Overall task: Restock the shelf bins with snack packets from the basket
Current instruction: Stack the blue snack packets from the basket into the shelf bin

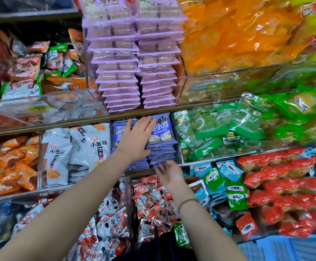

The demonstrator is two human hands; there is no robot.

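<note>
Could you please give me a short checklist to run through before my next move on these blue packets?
1. Left hand flat on the blue packets, fingers straight: ok.
2. Right hand at the foot of the right stack, but the fingers are blurred, so grip: cannot tell.
3. Room on top of the right stack: not ok, its top packet reaches the shelf edge above.
4. Blue packets kept apart from the green packets next door: ok.
5. Blue packets kept apart from the white packets on the other side: ok.
6. Basket within reach: cannot tell, it is not clearly in view.
</note>
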